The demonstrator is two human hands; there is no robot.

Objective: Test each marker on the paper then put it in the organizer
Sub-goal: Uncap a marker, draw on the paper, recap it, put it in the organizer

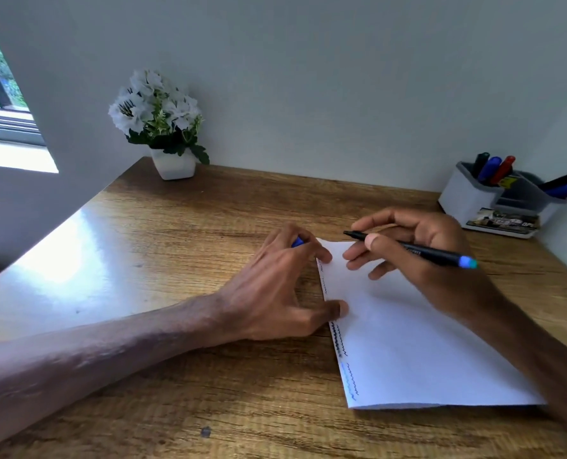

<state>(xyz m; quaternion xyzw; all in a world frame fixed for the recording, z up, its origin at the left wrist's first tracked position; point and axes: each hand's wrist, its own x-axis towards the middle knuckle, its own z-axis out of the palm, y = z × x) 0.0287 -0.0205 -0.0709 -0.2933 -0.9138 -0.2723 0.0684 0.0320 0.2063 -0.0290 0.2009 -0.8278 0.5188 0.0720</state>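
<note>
Right grip pinches the black marker; long axis diagonal, tip pointing far-left. Left grip holds a blue cap, thumb on the paper. Wooden tabletop, white wall.

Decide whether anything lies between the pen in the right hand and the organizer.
Nothing visible does: only desk surface separates the pen, held in the right hand, from the organizer at the back right. Markers already stand in its compartments.
</note>
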